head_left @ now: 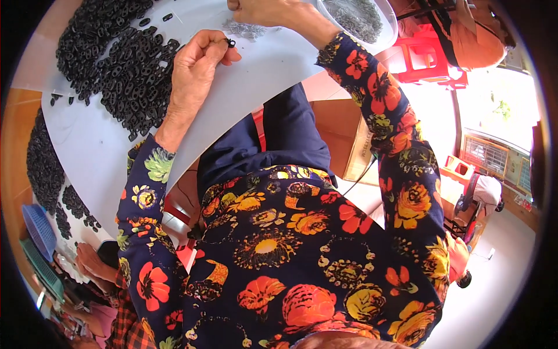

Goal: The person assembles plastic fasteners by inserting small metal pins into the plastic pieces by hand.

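Over the white table (256, 75), my left hand (195, 72) pinches a small black plastic piece with a hole (231, 43) between thumb and fingertips. Just left of it spreads a big heap of black oval plastic pieces with holes (136, 75). My right hand (270, 11) is at the top edge of the view, partly cut off. Its fingers look closed together, and what they may hold cannot be made out. Below that hand lies a loose pile of tiny silvery metal bits (247, 29).
A white tub (390, 35) of similar metal bits stands at the table's right. More black pieces (43, 168) lie far left, near blue (39, 230) and green baskets (42, 267). A co-worker's hand (93, 262) shows lower left. Red stools (421, 58) and a cardboard box (340, 134) stand right.
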`<state>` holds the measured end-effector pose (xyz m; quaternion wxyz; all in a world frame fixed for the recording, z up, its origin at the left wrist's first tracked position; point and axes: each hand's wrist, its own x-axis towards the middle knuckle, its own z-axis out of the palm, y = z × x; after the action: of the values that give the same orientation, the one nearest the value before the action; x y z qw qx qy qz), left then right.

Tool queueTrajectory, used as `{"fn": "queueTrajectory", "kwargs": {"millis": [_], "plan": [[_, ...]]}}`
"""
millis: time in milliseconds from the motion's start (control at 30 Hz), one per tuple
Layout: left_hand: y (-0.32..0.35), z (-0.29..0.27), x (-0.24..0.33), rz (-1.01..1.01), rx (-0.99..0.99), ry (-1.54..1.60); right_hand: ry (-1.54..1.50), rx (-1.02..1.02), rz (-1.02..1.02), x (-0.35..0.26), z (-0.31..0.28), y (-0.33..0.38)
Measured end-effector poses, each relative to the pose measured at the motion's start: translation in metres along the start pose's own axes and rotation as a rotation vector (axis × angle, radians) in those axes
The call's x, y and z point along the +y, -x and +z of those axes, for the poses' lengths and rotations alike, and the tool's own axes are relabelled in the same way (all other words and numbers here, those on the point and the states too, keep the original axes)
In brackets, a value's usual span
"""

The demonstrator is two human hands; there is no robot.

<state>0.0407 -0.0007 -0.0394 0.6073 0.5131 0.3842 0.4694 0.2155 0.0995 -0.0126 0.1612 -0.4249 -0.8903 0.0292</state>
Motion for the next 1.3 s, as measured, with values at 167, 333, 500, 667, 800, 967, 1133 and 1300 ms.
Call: {"fn": "queueTrajectory", "kwargs": {"millis": [167,333,500,667,800,967,1133,1300], "plan": [[0.0,-0.003,-0.003,-0.001,0.027,0.059,-0.41,0.081,0.126,-0.035,-0.041,0.023],[-0.001,-0.003,0.0,-0.013,0.031,0.043,-0.728,0.076,0.339,-0.05,-0.021,0.071],[-0.002,-0.006,-0.003,0.057,-0.027,0.011,-1.021,0.145,0.44,-0.048,-0.007,0.075],[-0.001,-0.003,0.0,0.057,-0.044,-0.01,-1.138,0.173,0.39,-0.045,0.003,0.068],[0.001,-0.002,0.003,0.048,-0.039,-0.044,-1.147,0.155,0.374,-0.05,-0.003,0.065],[0.0,-0.005,0.002,0.047,-0.062,-0.064,-1.112,0.111,0.272,-0.045,-0.004,0.061],[-0.001,-0.006,-0.001,0.047,-0.068,-0.078,-1.083,0.067,0.245,-0.045,-0.009,0.059],[-0.001,-0.005,-0.001,0.053,-0.051,-0.085,-1.104,0.113,0.233,-0.048,-0.005,0.059]]}}
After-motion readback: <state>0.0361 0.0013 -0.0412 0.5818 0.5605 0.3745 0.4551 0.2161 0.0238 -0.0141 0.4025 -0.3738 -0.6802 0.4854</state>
